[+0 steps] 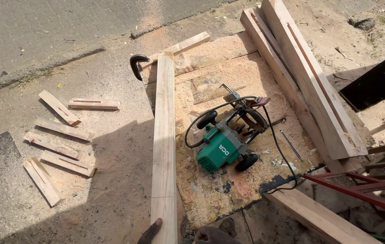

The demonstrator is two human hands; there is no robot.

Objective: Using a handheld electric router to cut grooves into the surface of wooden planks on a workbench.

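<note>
Far out to the left of my hands, six short wooden offcuts (pixel 59 149) lie scattered on the concrete ground (pixel 43 45), well apart from anything I touch.

My left hand (pixel 151 232) sits at the bottom edge of the view, its fingers pressed against the left side of the long plank (pixel 164 144) at the near end. I cannot tell how firmly it grips, since only part of the hand shows. The plank's long axis runs straight away from me, from my hands up to a black clamp (pixel 137 64) at its far end. A thin pencil line crosses the plank just ahead of my left hand.

My right hand (pixel 213 236) rests just to the right of the plank's near end, knuckles up, looking loosely curled; whether it holds anything I cannot tell. Both hands are about equally near the plank, the left one actually on it.

Ahead and to the right of my right hand, a green electric router (pixel 223 147) lies on its side on the sawdust-covered table (pixel 210 190), its black cable looping around it. Further right, several long grooved boards (pixel 305 86) are stacked at an angle, and a red metal frame (pixel 359 187) pokes in.
</note>
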